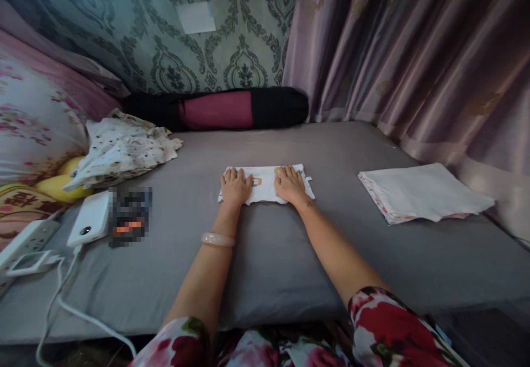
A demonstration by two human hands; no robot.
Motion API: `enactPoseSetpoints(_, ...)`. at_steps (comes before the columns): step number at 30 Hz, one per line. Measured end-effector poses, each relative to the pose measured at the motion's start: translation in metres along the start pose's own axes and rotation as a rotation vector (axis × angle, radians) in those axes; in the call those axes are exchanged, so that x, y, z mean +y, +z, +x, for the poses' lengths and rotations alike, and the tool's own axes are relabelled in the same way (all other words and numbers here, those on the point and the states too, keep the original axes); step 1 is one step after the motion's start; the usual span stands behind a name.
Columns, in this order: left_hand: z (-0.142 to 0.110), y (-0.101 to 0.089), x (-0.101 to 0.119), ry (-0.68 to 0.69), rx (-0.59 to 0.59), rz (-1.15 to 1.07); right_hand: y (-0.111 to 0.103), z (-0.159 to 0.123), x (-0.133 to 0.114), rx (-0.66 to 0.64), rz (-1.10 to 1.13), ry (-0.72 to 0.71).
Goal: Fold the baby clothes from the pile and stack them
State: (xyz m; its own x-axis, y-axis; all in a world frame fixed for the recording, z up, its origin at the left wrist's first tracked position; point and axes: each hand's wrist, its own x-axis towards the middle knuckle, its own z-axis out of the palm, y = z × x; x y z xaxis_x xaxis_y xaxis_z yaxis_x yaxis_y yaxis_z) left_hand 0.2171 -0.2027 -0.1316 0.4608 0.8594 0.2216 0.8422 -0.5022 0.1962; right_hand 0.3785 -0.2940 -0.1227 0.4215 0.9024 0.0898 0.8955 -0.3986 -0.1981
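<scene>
A small folded white cloth [265, 189] with coloured prints, perhaps a baby garment, lies flat on the grey sheet. My left hand [236, 186] rests palm down on its left part, fingers spread. On the right part lies my right hand [291, 184], also flat with fingers apart. Neither hand grips the cloth; both press on its top. A small white tab sticks out at the cloth's right edge.
A stack of folded white cloths [426, 192] lies to the right. At left are a crumpled dotted cloth [128, 149], a white power bank [89, 218] with a cable and a power strip [31, 243]. A black and maroon roll [217, 109] lies along the wall.
</scene>
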Motion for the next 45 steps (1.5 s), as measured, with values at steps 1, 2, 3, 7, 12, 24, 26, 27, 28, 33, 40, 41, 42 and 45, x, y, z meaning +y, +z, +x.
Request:
enactPoseSetpoints(1, 0.001, 0.001, -0.001, -0.014, -0.016, -0.004, 0.0, 0.001, 0.001, -0.004, 0.0, 0.013)
enactPoseSetpoints(2, 0.002, 0.002, -0.003, -0.025, -0.029, -0.007, 0.0, 0.001, 0.003, -0.006, 0.002, 0.024)
enactPoseSetpoints(3, 0.002, 0.003, -0.004, -0.032, -0.038, -0.009, 0.001, 0.002, 0.004, -0.007, 0.005, 0.034)
enactPoseSetpoints(7, 0.003, 0.003, -0.006, -0.043, -0.044, -0.005, -0.001, 0.002, 0.012, 0.002, 0.019, 0.078)
enactPoseSetpoints(12, 0.001, -0.004, -0.009, -0.047, -0.048, 0.007, -0.002, 0.002, 0.024, 0.032, 0.011, 0.096)
enactPoseSetpoints(24, 0.004, -0.009, -0.018, -0.016, -0.068, 0.003, -0.007, 0.001, 0.03, 0.031, -0.021, 0.139)
enactPoseSetpoints(26, 0.003, -0.01, -0.013, 0.012, 0.001, 0.014, -0.011, 0.0, 0.026, 0.072, -0.038, 0.108)
enactPoseSetpoints(27, 0.003, -0.01, -0.009, 0.039, 0.034, 0.019, -0.013, 0.0, 0.023, 0.095, -0.044, 0.081)
enactPoseSetpoints(28, 0.003, -0.009, -0.006, 0.07, 0.057, 0.025, -0.014, -0.001, 0.02, 0.11, -0.048, 0.051)
enactPoseSetpoints(33, -0.001, -0.002, 0.003, 0.078, 0.003, 0.058, -0.011, -0.002, 0.013, 0.017, -0.057, 0.005)
enactPoseSetpoints(40, -0.004, -0.002, 0.006, 0.04, -0.001, 0.103, -0.006, -0.001, 0.016, -0.042, -0.068, 0.018)
enactPoseSetpoints(41, -0.004, -0.002, 0.006, 0.041, -0.003, 0.108, -0.007, -0.001, 0.016, -0.047, -0.067, 0.02)
enactPoseSetpoints(42, -0.004, -0.003, 0.006, 0.042, -0.009, 0.111, -0.008, -0.001, 0.015, -0.053, -0.065, 0.025)
enactPoseSetpoints(45, -0.001, -0.006, 0.006, 0.044, -0.046, 0.106, -0.013, 0.0, 0.012, -0.083, -0.057, 0.045)
